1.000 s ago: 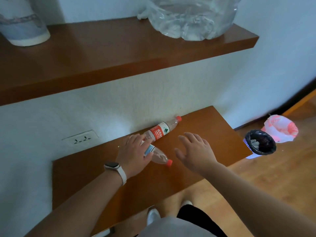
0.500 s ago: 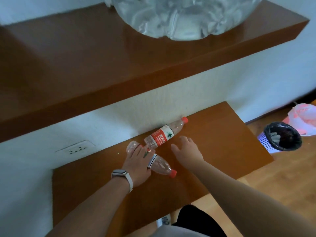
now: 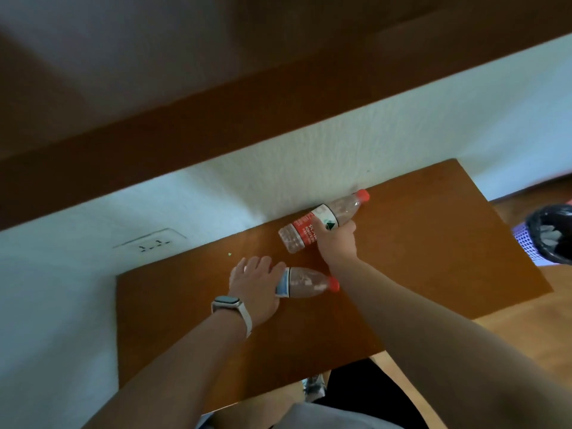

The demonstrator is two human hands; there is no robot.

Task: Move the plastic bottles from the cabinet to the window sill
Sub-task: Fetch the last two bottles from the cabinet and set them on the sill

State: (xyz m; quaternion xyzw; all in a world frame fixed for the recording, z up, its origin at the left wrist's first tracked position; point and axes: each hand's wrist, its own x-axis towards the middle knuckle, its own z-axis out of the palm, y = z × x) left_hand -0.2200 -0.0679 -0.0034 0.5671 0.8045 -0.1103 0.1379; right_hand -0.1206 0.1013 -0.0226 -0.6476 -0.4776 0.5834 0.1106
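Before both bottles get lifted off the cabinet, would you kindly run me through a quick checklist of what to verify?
1. Right hand wrapped around the red-label bottle: ok.
2. Left hand closed on the blue-label bottle: cannot tell; it covers the base end, its grip underneath hidden.
3. Red caps on both bottles: ok.
4. Bottles apart, not tangled: ok.
5. Headroom under the upper shelf: ok.
6. Window sill clear: cannot tell, out of view.

Hidden and cropped parts, head view.
The blue-labelled bottle (image 3: 301, 282) base is covered by the left hand (image 3: 255, 287); the bin (image 3: 549, 238) is cropped at right.
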